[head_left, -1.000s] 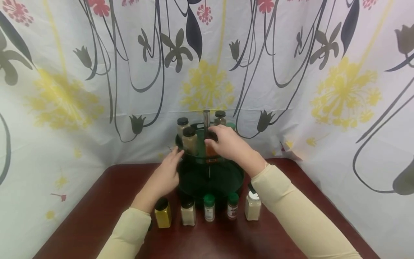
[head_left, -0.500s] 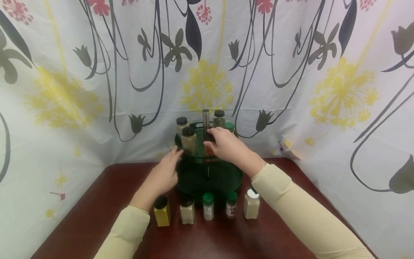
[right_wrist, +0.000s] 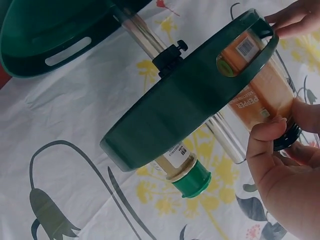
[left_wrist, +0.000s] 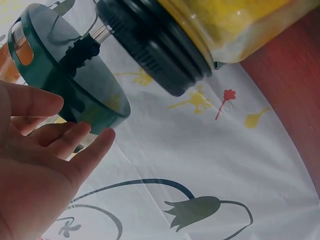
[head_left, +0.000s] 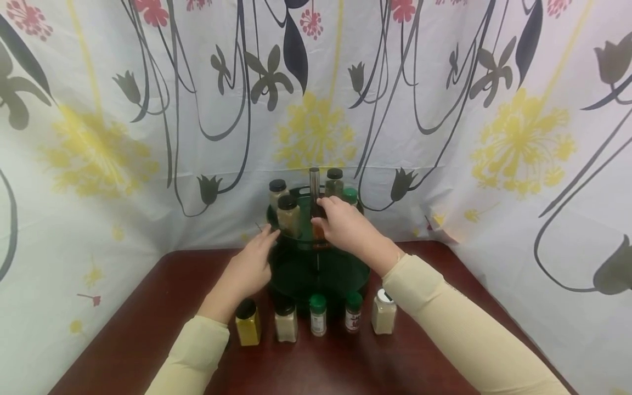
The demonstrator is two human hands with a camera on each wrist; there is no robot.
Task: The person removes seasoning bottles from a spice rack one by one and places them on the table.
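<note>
A two-tier green turntable rack (head_left: 345, 274) with a metal centre post (head_left: 314, 184) stands at the back of the table. My right hand (head_left: 348, 222) grips a clear pepper jar (right_wrist: 275, 92) of orange-brown powder by its black lid, thumb and fingers around it. The jar stands within the upper tier's rim (right_wrist: 155, 117). On the left side of that tier, my left hand (head_left: 250, 266) has its fingers extended, fingertips at the rim. Black-lidded jars (head_left: 289, 219) and a green-capped jar (right_wrist: 192, 177) share the upper tier.
Along the front of the rack runs a row: a yellow jar (head_left: 248, 328), a beige jar (head_left: 286, 328), two green-capped shakers (head_left: 318, 318) and a white-lidded jar (head_left: 384, 315). A flower-print curtain (head_left: 197, 137) hangs close behind and beside the dark red table (head_left: 163, 307).
My right hand has come down slightly with the pepper jar, uncovering more of the green cap behind it. My left hand has stayed at the rim.
</note>
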